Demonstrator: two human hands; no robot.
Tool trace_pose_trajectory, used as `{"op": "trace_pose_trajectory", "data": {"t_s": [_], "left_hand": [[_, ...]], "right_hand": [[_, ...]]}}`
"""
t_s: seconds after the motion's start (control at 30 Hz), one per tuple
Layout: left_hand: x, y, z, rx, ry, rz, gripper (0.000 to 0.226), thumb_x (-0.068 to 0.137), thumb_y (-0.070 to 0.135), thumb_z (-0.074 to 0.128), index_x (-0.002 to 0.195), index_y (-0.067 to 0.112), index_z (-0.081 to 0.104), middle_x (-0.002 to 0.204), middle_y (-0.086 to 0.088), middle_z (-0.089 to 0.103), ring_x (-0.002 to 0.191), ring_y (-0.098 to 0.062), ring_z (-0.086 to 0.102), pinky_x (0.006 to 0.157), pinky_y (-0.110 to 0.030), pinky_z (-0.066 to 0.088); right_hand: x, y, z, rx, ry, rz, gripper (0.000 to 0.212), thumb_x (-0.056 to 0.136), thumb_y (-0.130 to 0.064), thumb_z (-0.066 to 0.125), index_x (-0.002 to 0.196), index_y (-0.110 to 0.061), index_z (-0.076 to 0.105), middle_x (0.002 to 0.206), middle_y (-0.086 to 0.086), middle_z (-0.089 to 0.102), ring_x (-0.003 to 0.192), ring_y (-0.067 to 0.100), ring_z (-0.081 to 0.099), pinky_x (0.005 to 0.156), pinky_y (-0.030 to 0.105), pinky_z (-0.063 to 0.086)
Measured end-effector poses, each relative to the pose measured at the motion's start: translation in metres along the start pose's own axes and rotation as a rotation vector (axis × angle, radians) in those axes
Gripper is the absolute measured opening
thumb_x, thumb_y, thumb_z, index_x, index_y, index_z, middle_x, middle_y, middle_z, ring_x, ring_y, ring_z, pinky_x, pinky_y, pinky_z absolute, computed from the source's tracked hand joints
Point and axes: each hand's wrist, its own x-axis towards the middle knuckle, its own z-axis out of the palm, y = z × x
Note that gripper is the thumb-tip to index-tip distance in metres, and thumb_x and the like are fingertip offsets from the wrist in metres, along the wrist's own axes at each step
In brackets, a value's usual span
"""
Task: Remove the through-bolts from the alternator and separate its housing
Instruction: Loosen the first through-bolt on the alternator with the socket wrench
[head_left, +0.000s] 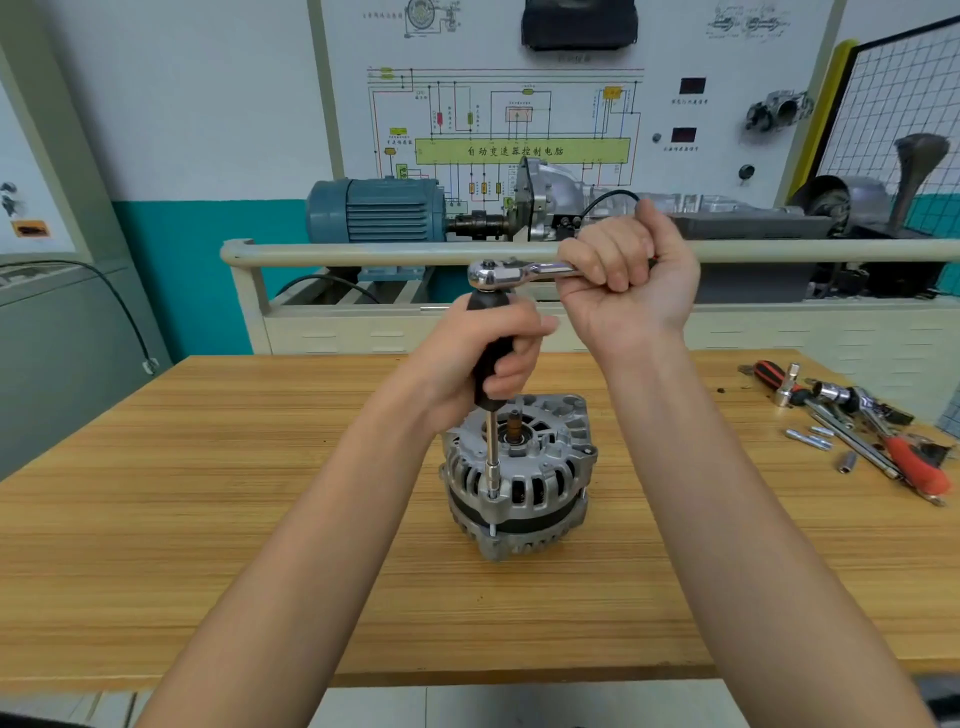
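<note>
Workshop with a wooden tabletop (208, 493) across the lower half of the frame; behind it, in the upper part, a training stand with a wiring diagram board (509, 130) and a blue electric motor (374, 210).

At the centre of the frame, standing upright on the tabletop: the alternator (519, 478), pulley shaft end pointing up, both housing halves together. Near its front edge, a through-bolt (491, 530) visible in the gap between the halves, with the socket of a long extension bar (492, 452) seated on the bolt head from above.

Left hand (488, 353) wrapped around the black handle of the extension, keeping it vertical. Right hand (618, 275) closed in a fist on the handle of the ratchet (514, 273), whose head sits on top of the extension, handle pointing to the right of the frame.

At the right edge of the frame, loose tools (857, 421) and some small bolts (810, 439) lying on the tabletop, well apart from the alternator.

Step in hand, by judgement: loosening one through-bolt; housing not yet separated. Next move calls for swinging the ratchet handle while holding the extension straight on the bolt head, so that the socket does not slip off; whether other bolts are still in cannot be told.
</note>
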Motion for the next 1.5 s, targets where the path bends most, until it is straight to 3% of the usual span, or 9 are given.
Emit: {"op": "trace_pose_trajectory", "data": {"t_s": [0.13,0.33,0.43,0.57,0.8,0.93,1.13,1.27,1.5], "left_hand": [[0.003,0.000,0.002,-0.042,0.007,-0.054,0.050,0.083,0.008,0.056,0.040,0.020,0.034,0.033,0.007,0.026,0.026,-0.006,0.019,0.034,-0.014,0.014],[0.014,-0.007,0.018,0.063,0.541,0.013,0.043,0.084,-0.001,0.054,0.055,0.020,0.030,0.040,0.006,0.024,0.034,-0.011,0.015,0.038,-0.016,0.015],[0.017,-0.009,0.022,0.120,0.649,0.061,0.040,0.080,-0.001,0.057,0.058,0.018,0.030,0.049,0.000,0.025,0.044,-0.014,0.019,0.040,-0.019,0.017],[0.010,-0.008,0.016,0.115,0.530,0.051,0.044,0.081,-0.004,0.058,0.056,0.019,0.030,0.044,0.004,0.025,0.038,-0.012,0.018,0.040,-0.017,0.018],[0.003,-0.001,0.001,0.113,0.122,0.003,0.046,0.083,-0.002,0.059,0.046,0.017,0.042,0.041,0.001,0.034,0.036,-0.015,0.028,0.040,-0.020,0.027],[0.005,-0.002,0.002,-0.008,0.069,-0.016,0.053,0.088,0.002,0.053,0.043,0.021,0.034,0.036,0.007,0.027,0.029,-0.007,0.021,0.035,-0.014,0.020],[0.012,-0.008,0.013,0.036,0.501,0.017,0.045,0.086,0.000,0.054,0.053,0.019,0.029,0.037,0.007,0.023,0.032,-0.010,0.015,0.038,-0.015,0.016],[0.013,-0.012,0.017,0.069,0.594,0.072,0.043,0.084,0.000,0.057,0.056,0.019,0.030,0.039,0.006,0.025,0.033,-0.011,0.018,0.038,-0.015,0.018],[0.001,-0.004,-0.005,-0.042,0.109,0.033,0.035,0.074,0.009,0.060,0.045,0.019,0.042,0.041,0.004,0.032,0.034,-0.012,0.027,0.040,-0.019,0.025]], "right_hand": [[-0.006,0.003,-0.001,-0.014,0.006,-0.097,0.056,0.097,-0.016,0.034,0.041,-0.016,0.034,0.033,-0.005,0.023,0.028,0.010,0.022,0.038,0.019,0.021],[-0.031,0.038,0.010,-0.561,-0.271,-0.608,0.039,0.094,-0.004,0.034,0.058,-0.019,0.039,0.038,-0.005,0.029,0.035,0.010,0.023,0.045,0.025,0.022],[-0.039,0.054,0.015,-0.769,-0.315,-0.822,0.035,0.089,0.003,0.036,0.064,-0.021,0.042,0.044,-0.008,0.036,0.037,0.009,0.028,0.047,0.028,0.022],[-0.030,0.039,0.015,-0.616,-0.318,-0.647,0.036,0.091,-0.003,0.036,0.058,-0.018,0.039,0.037,-0.006,0.030,0.033,0.008,0.024,0.044,0.023,0.021],[0.005,-0.001,-0.005,0.031,0.033,-0.015,0.059,0.099,-0.019,0.034,0.040,-0.016,0.031,0.031,-0.005,0.023,0.026,0.010,0.022,0.038,0.018,0.020],[0.004,0.001,-0.007,0.033,0.047,-0.073,0.056,0.097,-0.017,0.036,0.041,-0.016,0.033,0.032,-0.005,0.023,0.027,0.010,0.022,0.036,0.020,0.022],[-0.024,0.027,0.006,-0.510,-0.268,-0.458,0.039,0.096,-0.008,0.034,0.058,-0.017,0.037,0.038,-0.005,0.030,0.036,0.010,0.025,0.044,0.027,0.021],[-0.033,0.043,0.010,-0.702,-0.413,-0.677,0.032,0.091,0.001,0.031,0.068,-0.018,0.041,0.041,-0.006,0.035,0.036,0.009,0.028,0.046,0.028,0.022],[-0.005,0.006,0.001,-0.195,-0.087,-0.094,0.054,0.096,-0.017,0.036,0.041,-0.016,0.036,0.033,-0.005,0.025,0.031,0.010,0.023,0.041,0.021,0.024]]}}
